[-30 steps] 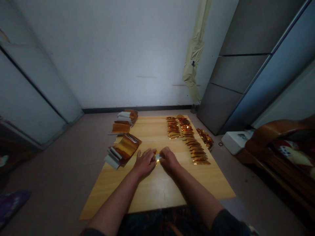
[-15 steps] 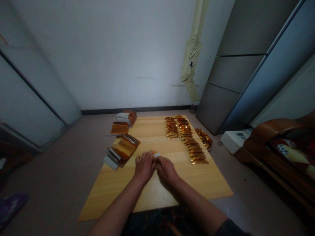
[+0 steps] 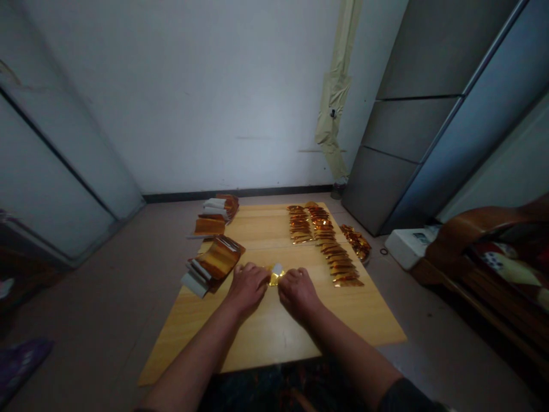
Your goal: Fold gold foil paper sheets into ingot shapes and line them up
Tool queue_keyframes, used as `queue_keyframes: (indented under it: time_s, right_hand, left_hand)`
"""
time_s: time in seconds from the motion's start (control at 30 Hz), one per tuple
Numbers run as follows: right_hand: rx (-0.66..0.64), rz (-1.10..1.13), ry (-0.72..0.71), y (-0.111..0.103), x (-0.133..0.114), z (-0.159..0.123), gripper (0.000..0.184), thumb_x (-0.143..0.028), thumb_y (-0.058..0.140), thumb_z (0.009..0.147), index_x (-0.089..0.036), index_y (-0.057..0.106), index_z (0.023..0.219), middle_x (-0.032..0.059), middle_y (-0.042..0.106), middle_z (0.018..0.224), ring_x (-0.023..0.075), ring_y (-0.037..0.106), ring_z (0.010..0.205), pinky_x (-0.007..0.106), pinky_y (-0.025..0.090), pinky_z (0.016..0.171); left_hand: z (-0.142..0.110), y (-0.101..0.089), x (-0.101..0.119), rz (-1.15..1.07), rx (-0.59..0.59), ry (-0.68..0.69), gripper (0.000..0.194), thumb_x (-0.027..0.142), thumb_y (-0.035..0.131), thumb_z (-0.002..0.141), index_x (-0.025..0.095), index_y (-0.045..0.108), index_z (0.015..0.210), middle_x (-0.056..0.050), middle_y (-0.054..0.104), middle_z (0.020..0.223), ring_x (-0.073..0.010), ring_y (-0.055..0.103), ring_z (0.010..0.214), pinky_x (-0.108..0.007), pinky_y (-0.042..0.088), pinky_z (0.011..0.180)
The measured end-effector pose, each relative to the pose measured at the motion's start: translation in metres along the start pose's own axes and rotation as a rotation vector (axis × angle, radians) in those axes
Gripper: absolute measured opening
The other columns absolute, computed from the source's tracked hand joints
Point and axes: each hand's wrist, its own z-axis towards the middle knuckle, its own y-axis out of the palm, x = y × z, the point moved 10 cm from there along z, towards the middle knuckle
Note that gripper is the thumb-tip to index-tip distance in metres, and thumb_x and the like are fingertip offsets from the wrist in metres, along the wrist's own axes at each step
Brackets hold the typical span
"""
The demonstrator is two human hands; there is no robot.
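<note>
Between my hands, low over the wooden board, is a small piece of gold foil paper (image 3: 275,278) with a pale grey back showing at its top. My left hand (image 3: 247,286) pinches its left side, fingers curled. On the other side my right hand (image 3: 297,289) is closed on the right edge, knuckles up. Both hands rest at the middle of the board (image 3: 266,343). To the left lies a fanned stack of gold-and-grey paper sheets (image 3: 219,258). Rows of folded gold foil pieces (image 3: 341,260) overlap each other on the right.
A second paper stack (image 3: 217,214) sits at the board's far left corner. Beyond the right edge stands a container heaped with folded gold pieces (image 3: 355,240). A white box (image 3: 405,247), a wooden armchair (image 3: 472,257) and a grey fridge (image 3: 407,126) are farther right.
My hands have moved apart from nearly touching, and more of the gold foil paper shows between them. The stacks and rows look unchanged.
</note>
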Motion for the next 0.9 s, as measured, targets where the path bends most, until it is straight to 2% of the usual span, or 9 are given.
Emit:
queue_keyframes:
  time_s: [0.2,0.47,0.6,0.73,0.9]
  right_hand:
    - [0.001,-0.002,0.003,0.002,0.017,0.004,0.007,-0.021,0.058,0.087,-0.019,0.062,0.082,0.0065,0.067,0.083,0.02,0.052,0.087,0.033,0.028,0.08]
    - [-0.004,0.048,0.033,-0.002,0.019,0.001,0.008,-0.024,0.06,0.087,-0.02,0.062,0.093,0.0054,0.068,0.092,0.0202,0.052,0.09,0.032,0.028,0.079]
    - [-0.006,0.022,0.044,0.0,0.017,0.001,0.011,-0.025,0.06,0.088,-0.02,0.062,0.098,0.0054,0.068,0.097,0.0202,0.051,0.091,0.031,0.029,0.078]
    - [-0.017,-0.079,0.115,0.008,0.023,0.004,0.01,-0.019,0.054,0.092,-0.019,0.064,0.093,0.0065,0.067,0.095,0.0198,0.051,0.088,0.03,0.029,0.074]
    - [-0.017,-0.108,0.135,0.014,0.027,0.005,0.014,-0.023,0.054,0.094,-0.02,0.067,0.089,0.0054,0.067,0.093,0.0199,0.051,0.087,0.03,0.029,0.072]
  left_hand:
    - [0.011,0.005,0.007,0.052,0.051,0.087,0.023,0.035,0.047,0.092,0.029,0.066,0.104,-0.005,0.068,0.1,-0.0233,0.05,0.103,-0.044,0.028,0.093]
    - [0.014,0.008,0.012,0.161,0.1,0.201,0.032,0.038,0.038,0.098,0.024,0.067,0.097,-0.006,0.066,0.09,-0.0216,0.051,0.094,-0.041,0.031,0.089]
    - [0.015,0.007,0.017,0.199,0.203,0.252,0.034,0.035,0.038,0.099,0.02,0.066,0.084,-0.006,0.064,0.079,-0.0203,0.051,0.086,-0.039,0.033,0.084]
    - [0.011,0.005,0.026,0.199,0.316,0.315,0.033,0.03,0.042,0.098,0.019,0.061,0.074,-0.005,0.06,0.072,-0.0189,0.049,0.079,-0.036,0.034,0.076]
    - [0.01,0.011,0.022,0.07,0.27,0.29,0.02,0.029,0.05,0.093,0.018,0.063,0.081,-0.005,0.062,0.081,-0.0186,0.051,0.079,-0.033,0.04,0.074]
